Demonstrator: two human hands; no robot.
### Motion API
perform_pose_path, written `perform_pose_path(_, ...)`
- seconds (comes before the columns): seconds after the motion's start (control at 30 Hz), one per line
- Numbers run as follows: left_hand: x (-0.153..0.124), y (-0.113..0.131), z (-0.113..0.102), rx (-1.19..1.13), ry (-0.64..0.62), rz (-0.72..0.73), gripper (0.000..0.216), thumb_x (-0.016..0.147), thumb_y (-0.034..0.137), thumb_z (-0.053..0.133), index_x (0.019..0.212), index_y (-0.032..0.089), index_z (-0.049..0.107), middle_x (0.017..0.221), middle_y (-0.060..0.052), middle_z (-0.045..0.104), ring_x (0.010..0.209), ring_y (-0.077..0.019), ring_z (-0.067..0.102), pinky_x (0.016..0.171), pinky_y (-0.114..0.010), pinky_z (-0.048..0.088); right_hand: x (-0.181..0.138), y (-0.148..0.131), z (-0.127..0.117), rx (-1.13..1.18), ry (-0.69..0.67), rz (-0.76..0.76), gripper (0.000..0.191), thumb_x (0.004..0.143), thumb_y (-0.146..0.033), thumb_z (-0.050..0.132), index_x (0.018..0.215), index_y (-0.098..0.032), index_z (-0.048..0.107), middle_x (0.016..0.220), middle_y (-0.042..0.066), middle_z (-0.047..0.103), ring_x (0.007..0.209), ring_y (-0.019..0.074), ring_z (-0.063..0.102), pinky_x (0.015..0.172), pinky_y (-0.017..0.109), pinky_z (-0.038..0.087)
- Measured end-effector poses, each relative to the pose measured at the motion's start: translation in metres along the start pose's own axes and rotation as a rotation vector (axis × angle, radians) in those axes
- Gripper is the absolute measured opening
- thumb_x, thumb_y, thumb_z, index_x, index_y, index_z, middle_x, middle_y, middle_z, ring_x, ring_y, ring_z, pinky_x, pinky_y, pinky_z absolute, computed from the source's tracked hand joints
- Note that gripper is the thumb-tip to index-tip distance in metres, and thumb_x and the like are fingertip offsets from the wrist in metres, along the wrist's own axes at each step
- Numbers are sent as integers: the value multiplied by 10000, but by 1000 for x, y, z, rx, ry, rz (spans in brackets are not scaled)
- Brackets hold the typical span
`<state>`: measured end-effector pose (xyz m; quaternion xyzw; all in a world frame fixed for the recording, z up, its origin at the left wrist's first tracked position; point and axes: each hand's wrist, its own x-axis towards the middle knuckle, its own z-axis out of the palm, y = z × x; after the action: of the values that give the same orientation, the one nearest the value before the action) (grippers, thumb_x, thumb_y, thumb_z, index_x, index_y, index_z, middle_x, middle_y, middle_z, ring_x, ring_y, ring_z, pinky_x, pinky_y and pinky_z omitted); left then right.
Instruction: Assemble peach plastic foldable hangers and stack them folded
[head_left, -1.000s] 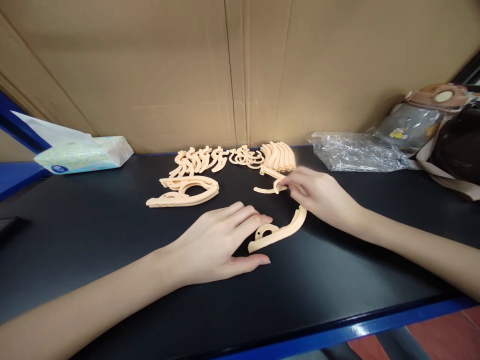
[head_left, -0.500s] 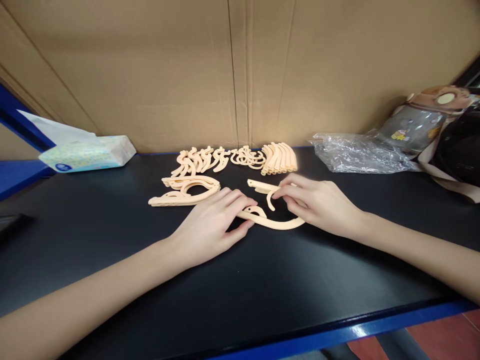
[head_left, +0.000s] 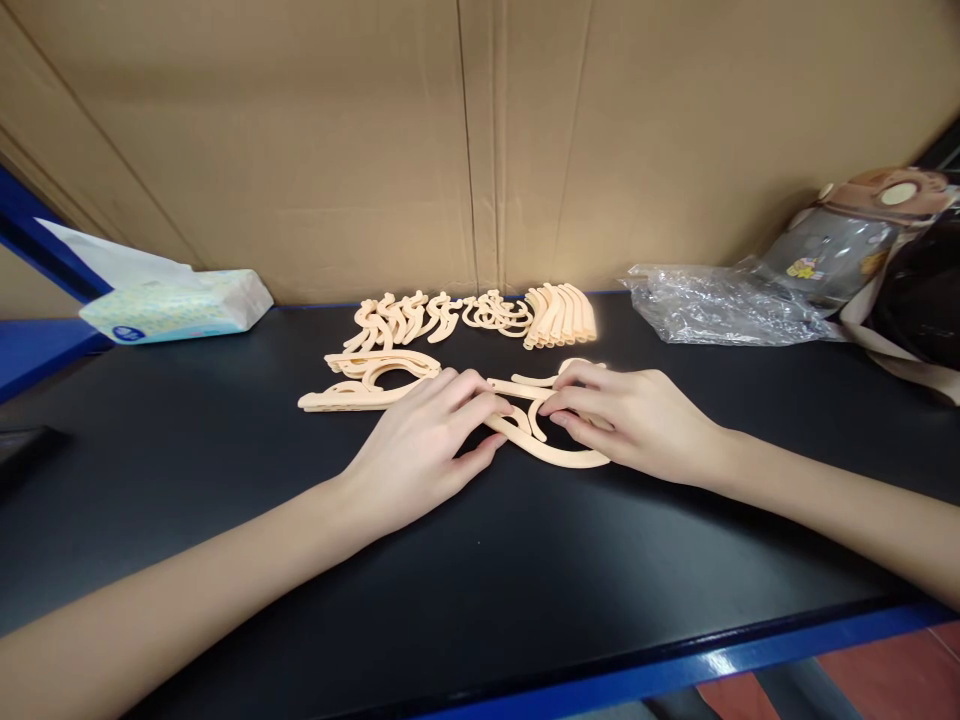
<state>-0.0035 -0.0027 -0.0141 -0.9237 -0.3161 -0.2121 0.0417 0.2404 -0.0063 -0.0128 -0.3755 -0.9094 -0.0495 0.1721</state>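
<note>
Two peach plastic hanger pieces meet on the black tabletop between my hands. My left hand pinches the end of a curved hanger arm that lies flat. My right hand pinches a hook piece with a straight bar and holds it against the curved arm's end. Just left of my left hand lies a stack of assembled hangers.
Rows of loose peach parts line the back by the cardboard wall. A tissue pack lies at the back left. Crumpled clear plastic, a grey bottle and a dark bag sit at the right.
My left hand took hold of the curved arm and slid it away from me toward the hook piece. My right hand brought the hook piece down onto the arm's end.
</note>
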Motion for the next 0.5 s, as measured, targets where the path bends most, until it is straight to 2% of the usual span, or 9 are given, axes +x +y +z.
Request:
perform_pose_path(0.1, 0, 0, 1, 33, 25, -5, 99, 912, 198, 546, 974, 174, 619, 809, -4, 576, 743, -163, 540, 655, -278, 411, 0, 0, 1, 10, 4, -1, 230, 958, -264, 459, 981, -212, 682, 994, 23, 648, 703, 96, 601, 603, 222, 408)
perform_pose_path(0.17, -1, 0, 1, 4, 1, -29, 94, 910, 201, 555, 976, 177, 617, 674, 35, 529, 616, -139, 504, 561, -257, 363, 1, 0, 1, 24, 4, -1, 234, 960, -279, 460, 985, -213, 683, 994, 23, 646, 705, 99, 603, 608, 225, 409)
perform_pose_path(0.23, -1, 0, 2, -40, -30, -57, 118, 902, 203, 569, 1011, 174, 602, 633, 54, 506, 565, -128, 480, 521, -249, 334, 1, -1, -1, 43, -2, 1, 249, 967, -307, 451, 1003, -216, 680, 1007, 25, 639, 694, 98, 600, 612, 230, 410)
perform_pose_path(0.4, 0, 0, 2, -77, -23, -78, 233, 910, 188, 530, 1142, 175, 530, 857, 9, 596, 757, -155, 547, 643, -264, 410, 0, 0, -6, 165, -28, -16, 334, 961, -437, 443, 1079, -208, 655, 1016, 37, 625, 696, 105, 595, 629, 233, 426)
perform_pose_path(0.5, -1, 1, 0, -95, -28, -89, 200, 933, 235, 499, 1124, 181, 530, 909, -5, 610, 811, -169, 559, 699, -289, 427, -1, 2, -7, 214, -41, -100, 366, 955, -459, 446, 1121, -196, 638, 1010, 48, 621, 746, 121, 593, 646, 235, 435)
